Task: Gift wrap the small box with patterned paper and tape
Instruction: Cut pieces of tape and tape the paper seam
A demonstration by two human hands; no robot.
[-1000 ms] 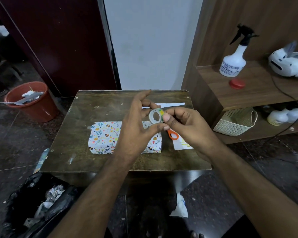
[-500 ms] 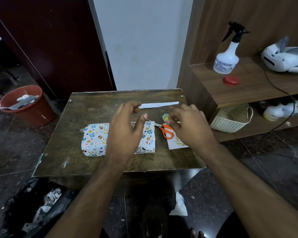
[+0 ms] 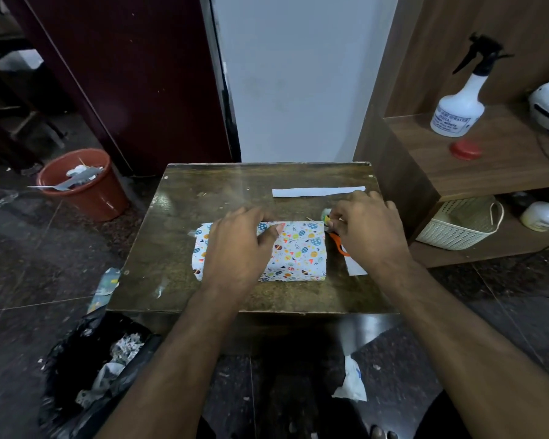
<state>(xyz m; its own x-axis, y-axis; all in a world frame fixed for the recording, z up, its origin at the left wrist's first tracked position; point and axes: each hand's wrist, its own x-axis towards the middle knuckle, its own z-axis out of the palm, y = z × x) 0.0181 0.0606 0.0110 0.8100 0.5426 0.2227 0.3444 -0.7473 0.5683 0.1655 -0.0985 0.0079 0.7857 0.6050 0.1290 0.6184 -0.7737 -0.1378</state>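
The small box (image 3: 298, 251), covered in white paper with coloured egg shapes, lies flat in the middle of the dark wooden table (image 3: 178, 248). My left hand (image 3: 235, 245) hovers over its left half. The thumb is pinched against the forefinger near the box's far edge, and the clear tape between them is hard to make out. My right hand (image 3: 366, 229) is at the box's right end, its fingertips closed on the small tape roll (image 3: 326, 214). Orange-handled scissors (image 3: 339, 247) lie partly under that hand.
A white paper strip (image 3: 317, 191) lies at the table's far right and another white scrap (image 3: 357, 268) under the scissors. A red bucket (image 3: 86, 188) stands on the floor at left, a black rubbish bag (image 3: 102, 369) at near left. Wooden shelves (image 3: 488, 166) with a spray bottle (image 3: 460, 109) rise close on the right.
Both hands came down from mid-air to the table and moved apart. The left went over the box. The right carried the tape roll to the box's right end.
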